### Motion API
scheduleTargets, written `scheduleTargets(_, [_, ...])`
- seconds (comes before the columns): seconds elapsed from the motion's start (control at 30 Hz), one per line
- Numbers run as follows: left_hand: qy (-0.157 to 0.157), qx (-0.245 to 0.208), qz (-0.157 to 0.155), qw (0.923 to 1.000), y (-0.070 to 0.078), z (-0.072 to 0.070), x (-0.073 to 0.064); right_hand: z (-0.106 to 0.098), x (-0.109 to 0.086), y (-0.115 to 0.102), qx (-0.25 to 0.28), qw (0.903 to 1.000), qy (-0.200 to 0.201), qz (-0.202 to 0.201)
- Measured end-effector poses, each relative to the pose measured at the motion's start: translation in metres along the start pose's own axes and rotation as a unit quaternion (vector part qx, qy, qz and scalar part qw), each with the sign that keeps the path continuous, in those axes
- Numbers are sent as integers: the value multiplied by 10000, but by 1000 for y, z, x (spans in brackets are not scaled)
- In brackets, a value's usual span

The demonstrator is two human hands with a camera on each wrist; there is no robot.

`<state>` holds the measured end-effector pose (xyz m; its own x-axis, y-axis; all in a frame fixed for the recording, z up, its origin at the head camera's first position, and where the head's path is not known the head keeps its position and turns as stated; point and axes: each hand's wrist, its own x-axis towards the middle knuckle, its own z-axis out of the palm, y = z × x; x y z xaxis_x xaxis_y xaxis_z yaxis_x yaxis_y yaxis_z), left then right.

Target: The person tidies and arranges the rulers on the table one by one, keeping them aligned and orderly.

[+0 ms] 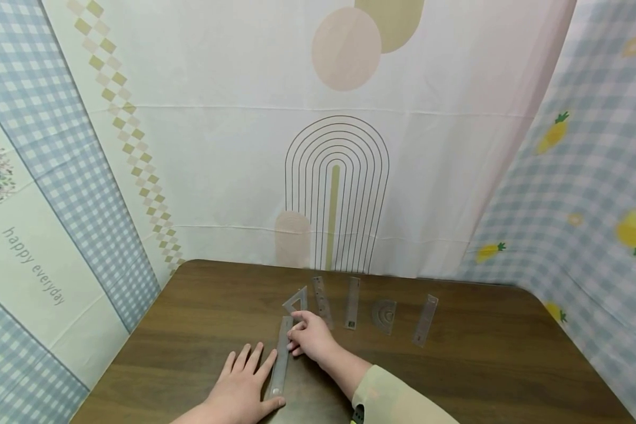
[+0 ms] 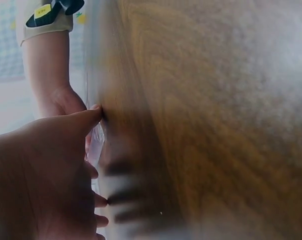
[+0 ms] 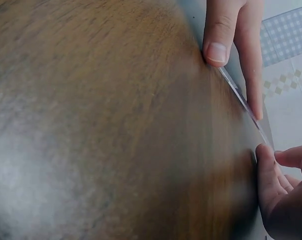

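Observation:
A clear straight ruler point(image 1: 281, 359) lies on the wooden table between my two hands, slightly slanted. To its left my left hand point(image 1: 240, 386) is spread low over the tabletop, index fingertip at the ruler's left edge and thumb by its near end. My right hand point(image 1: 312, 337) rests at the ruler's far right edge, its fingers loosely bent and the index finger pointing left near the top end. In the right wrist view the ruler point(image 3: 241, 99) shows edge-on, with my right thumb tip at its line. Just beyond that hand, a clear set square point(image 1: 297, 298) is partly covered.
To the right stand in a loose row a wavy-edged ruler point(image 1: 321, 296), another straight ruler point(image 1: 352, 303), a protractor point(image 1: 386, 317) and a further ruler point(image 1: 426, 321), all clear. Patterned cloths point(image 1: 233, 176) hang behind the table's far edge point(image 1: 456, 281) and at both sides.

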<state>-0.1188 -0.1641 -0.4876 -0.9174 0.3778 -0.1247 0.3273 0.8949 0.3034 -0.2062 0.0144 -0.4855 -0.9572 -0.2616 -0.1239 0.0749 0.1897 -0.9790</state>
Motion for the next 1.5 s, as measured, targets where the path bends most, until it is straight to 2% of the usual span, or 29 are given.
scheduleTargets(0.2, [-158,-54,-38,9999,-2,-2,-1,-1,1,-3,-638,9979,-64,21])
scheduleTargets(0.4, [-255,-100,-75,9996,-7,-1,0,-5,3,-5,-1292,9912,-262,149])
scheduleTargets(0.7, [-240,-56,-78,9997,-12,-1,-1,-9,6,-4,-1846,9818,-422,135])
scheduleTargets(1.07, [-84,-24,78,9999,-18,4,-1,1,5,-2,-2991,9542,-40,104])
scheduleTargets(1.2, [-19,48,103,9999,-18,4,-2,3,3,-2,-3195,9475,61,92])
scheduleTargets(1.5, [-66,98,-10,9999,-18,1,-3,4,3,0,-3308,9435,33,167])
